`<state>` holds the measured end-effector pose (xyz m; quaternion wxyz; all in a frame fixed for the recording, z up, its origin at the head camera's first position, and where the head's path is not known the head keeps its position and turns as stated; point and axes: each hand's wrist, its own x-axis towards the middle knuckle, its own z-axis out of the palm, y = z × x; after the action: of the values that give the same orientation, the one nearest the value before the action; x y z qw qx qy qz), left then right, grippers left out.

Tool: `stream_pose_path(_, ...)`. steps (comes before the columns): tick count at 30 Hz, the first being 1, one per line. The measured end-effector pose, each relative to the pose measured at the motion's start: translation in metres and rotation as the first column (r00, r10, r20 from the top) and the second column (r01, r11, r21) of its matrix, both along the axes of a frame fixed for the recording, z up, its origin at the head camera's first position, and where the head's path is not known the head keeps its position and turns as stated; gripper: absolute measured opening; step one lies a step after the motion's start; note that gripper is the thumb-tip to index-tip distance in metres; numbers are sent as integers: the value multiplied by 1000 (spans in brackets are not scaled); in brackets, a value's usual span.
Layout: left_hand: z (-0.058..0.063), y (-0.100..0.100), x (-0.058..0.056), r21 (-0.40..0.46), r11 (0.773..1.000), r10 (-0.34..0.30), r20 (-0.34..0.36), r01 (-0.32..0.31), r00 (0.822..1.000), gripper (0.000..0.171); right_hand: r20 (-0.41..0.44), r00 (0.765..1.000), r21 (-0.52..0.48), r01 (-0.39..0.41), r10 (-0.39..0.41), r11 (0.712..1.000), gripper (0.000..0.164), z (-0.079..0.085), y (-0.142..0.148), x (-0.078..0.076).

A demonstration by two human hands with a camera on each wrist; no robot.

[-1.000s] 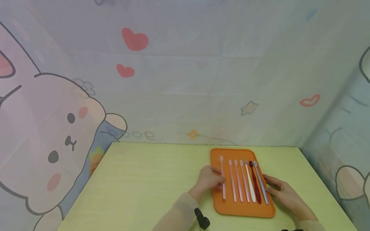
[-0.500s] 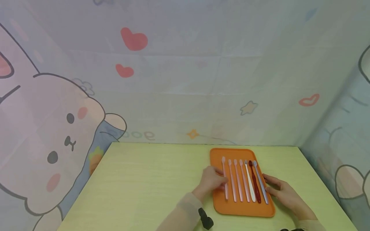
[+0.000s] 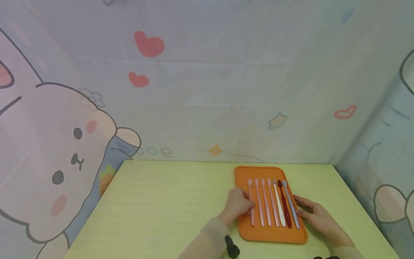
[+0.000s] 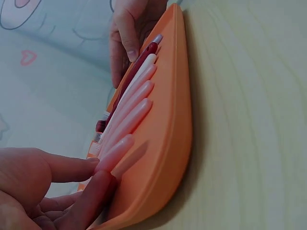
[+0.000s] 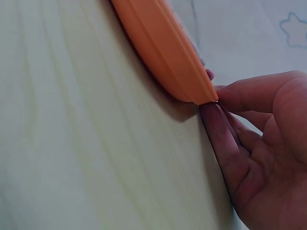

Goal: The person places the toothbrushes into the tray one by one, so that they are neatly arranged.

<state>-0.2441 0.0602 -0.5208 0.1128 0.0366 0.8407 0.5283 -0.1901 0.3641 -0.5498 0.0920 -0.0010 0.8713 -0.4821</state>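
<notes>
An orange tray (image 3: 271,235) lies on the table with several toothbrushes side by side in it, heads toward the back. At the left end of the row, my left hand (image 3: 237,204) pinches a pink toothbrush (image 4: 115,152) by its handle, between thumb and finger. Beside it lie more pink toothbrushes (image 3: 267,205), then a white toothbrush (image 3: 280,208), a dark red toothbrush (image 3: 286,208) and a bluish-grey toothbrush (image 3: 292,207). My right hand (image 3: 318,217) grips the tray's right rim, as the right wrist view shows, with thumb and fingers at the edge.
The pale yellow-green table (image 3: 168,201) extends left of the tray. A cloth backdrop (image 3: 207,90) with cartoon prints rises behind the table and along its sides.
My left hand has brought the pink toothbrush a little rightward and toward me, closer to the row, its head now level with its neighbours. My right hand stays at the tray's rim.
</notes>
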Motion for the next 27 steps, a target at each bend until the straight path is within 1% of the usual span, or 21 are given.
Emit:
stream_pose_path(6,5,-1,1,-92,996,-24,-77,17,997,21,17,1000,5,3,-3,1000,66,1,1,-4)
stream_pose_path(9,5,-3,0,-110,994,-37,-102,26,994,22,2,1000,24,-11,11,1000,66,1,1,-7)
stream_pose_path(12,2,-4,-2,-101,994,-43,-108,32,993,22,-7,1000,40,-19,19,999,65,0,2,-8)
stream_pose_path(17,-1,-2,-4,-89,995,-46,-130,35,990,22,-5,1000,21,-25,26,999,65,1,5,-7)
stream_pose_path(19,-1,-2,-4,-97,995,-50,-144,36,988,23,-13,1000,30,-26,26,999,65,0,6,-7)
stream_pose_path(21,-1,-3,-3,-87,995,-54,-144,42,988,24,-24,999,58,-23,24,998,64,-1,7,-5)
stream_pose_path(22,-1,-4,-3,-74,996,-56,-141,46,989,25,-28,999,76,-17,19,997,64,-1,7,-4)
stream_pose_path(23,-1,-7,-3,-63,997,-62,-148,53,987,26,-26,1000,72,-13,15,997,64,-1,8,-3)
stream_pose_path(25,-1,-14,-3,-27,997,-82,-159,79,984,30,-11,1000,13,-21,21,1000,65,-1,8,-1)
stream_pose_path(27,0,-26,-6,7,993,-114,-186,117,976,32,-29,999,0,-21,21,1000,65,1,8,-1)
